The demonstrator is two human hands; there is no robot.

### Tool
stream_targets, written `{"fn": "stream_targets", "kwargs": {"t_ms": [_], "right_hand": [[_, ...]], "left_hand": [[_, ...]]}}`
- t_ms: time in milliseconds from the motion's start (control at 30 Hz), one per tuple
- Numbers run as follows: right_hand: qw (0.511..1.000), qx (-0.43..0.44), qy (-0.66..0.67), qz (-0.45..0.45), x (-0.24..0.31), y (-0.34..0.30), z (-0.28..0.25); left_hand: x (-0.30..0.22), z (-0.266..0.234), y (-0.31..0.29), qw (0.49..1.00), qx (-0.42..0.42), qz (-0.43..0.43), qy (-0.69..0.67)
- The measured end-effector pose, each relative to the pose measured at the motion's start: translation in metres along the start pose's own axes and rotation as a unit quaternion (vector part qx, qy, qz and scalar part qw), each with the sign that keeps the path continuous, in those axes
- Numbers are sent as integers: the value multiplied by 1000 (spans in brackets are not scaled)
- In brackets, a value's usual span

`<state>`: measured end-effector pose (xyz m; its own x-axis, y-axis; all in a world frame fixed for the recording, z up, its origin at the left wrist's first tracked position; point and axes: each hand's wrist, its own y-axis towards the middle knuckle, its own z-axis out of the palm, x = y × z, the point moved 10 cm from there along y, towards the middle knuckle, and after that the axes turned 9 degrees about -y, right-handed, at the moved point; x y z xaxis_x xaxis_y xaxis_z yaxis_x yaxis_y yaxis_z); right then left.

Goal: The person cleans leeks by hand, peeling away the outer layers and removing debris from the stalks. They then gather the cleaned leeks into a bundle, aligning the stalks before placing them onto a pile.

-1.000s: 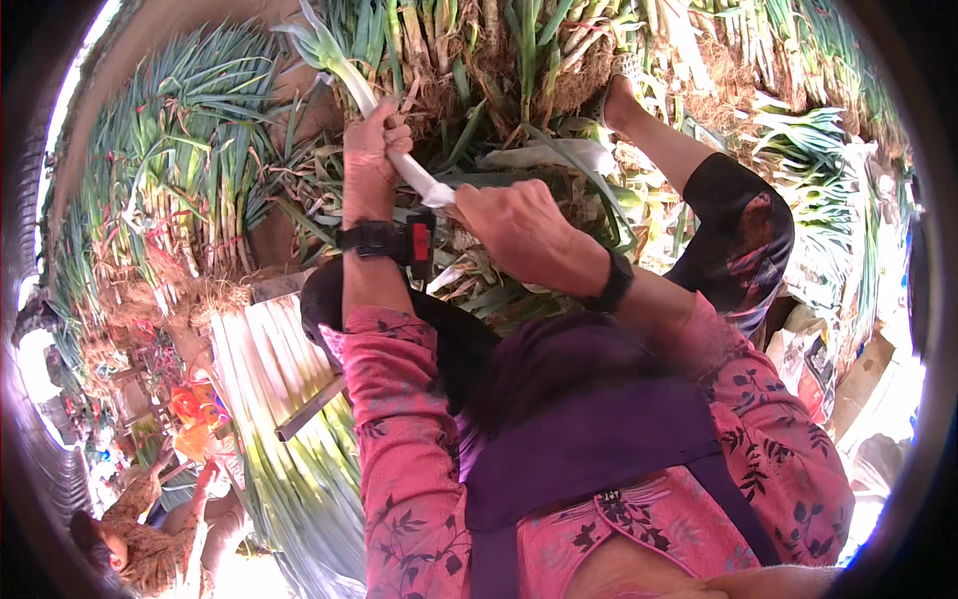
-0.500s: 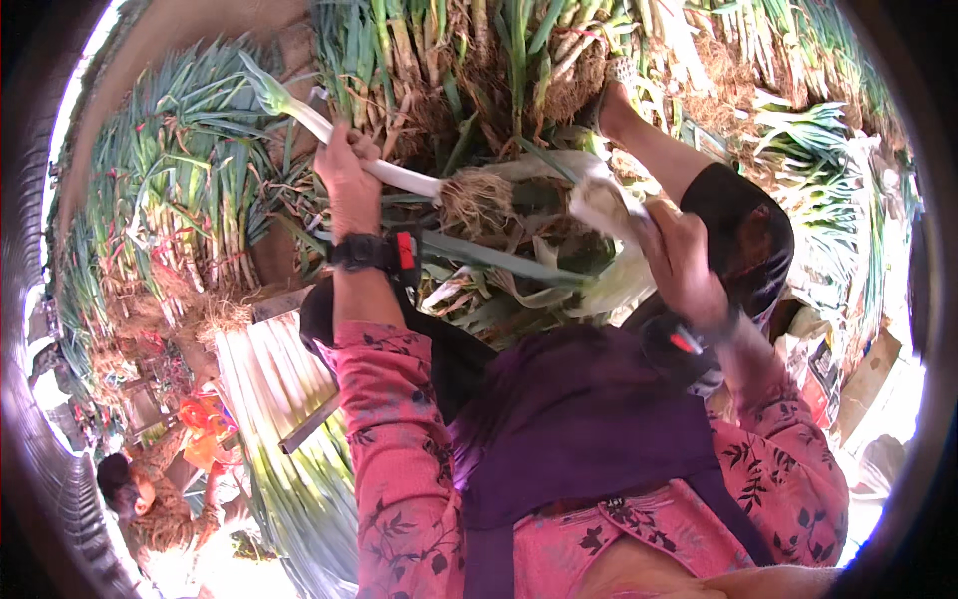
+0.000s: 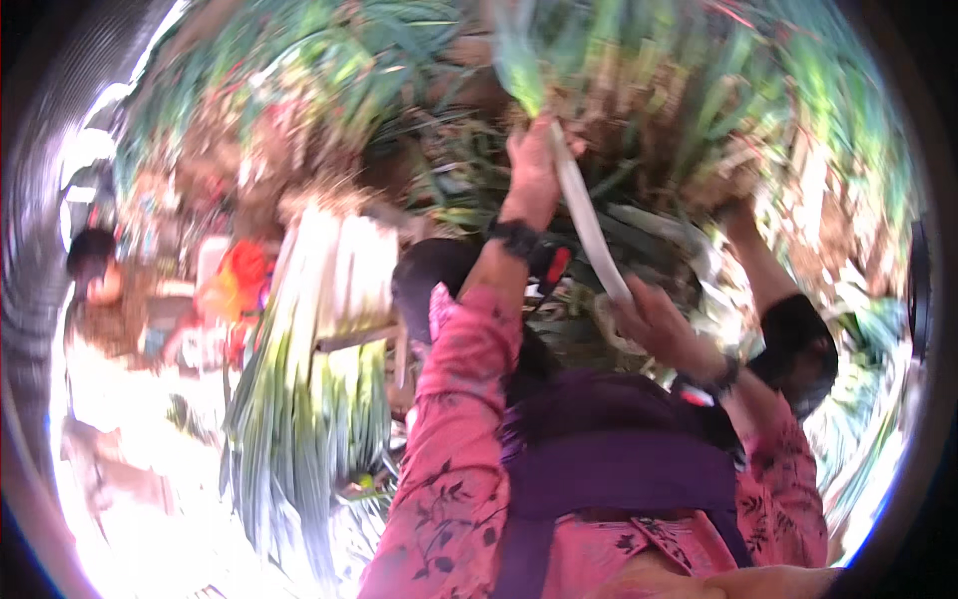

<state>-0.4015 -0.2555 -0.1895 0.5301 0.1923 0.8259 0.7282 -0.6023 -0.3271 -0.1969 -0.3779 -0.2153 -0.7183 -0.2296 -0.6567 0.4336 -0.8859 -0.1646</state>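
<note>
Left hand (image 3: 535, 155) closed round leek (image 3: 587, 215); right hand (image 3: 656, 321) closed at its lower end; careless bending, I judge, could snap it.

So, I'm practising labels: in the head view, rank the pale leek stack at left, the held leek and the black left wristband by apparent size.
Largest to smallest:
1. Pale leek stack
2. Held leek, long but slim
3. Black left wristband

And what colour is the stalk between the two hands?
The stalk there is white; it shows best in the head view.
</note>
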Motion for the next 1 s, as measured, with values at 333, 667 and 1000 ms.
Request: {"fn": "stream_targets", "kwargs": {"t_ms": [333,667,1000], "right_hand": [[910,-77,-307,-266,121,66,22],[735,-182,-304,-578,345,241,145],[721,-77,-316,-611,388,300,306]], "left_hand": [[-272,-60,-64,971,11,228,76],[-479,-176,-316,856,-306,319,266],[-444,-290,-402,870,-412,211,170]]}}
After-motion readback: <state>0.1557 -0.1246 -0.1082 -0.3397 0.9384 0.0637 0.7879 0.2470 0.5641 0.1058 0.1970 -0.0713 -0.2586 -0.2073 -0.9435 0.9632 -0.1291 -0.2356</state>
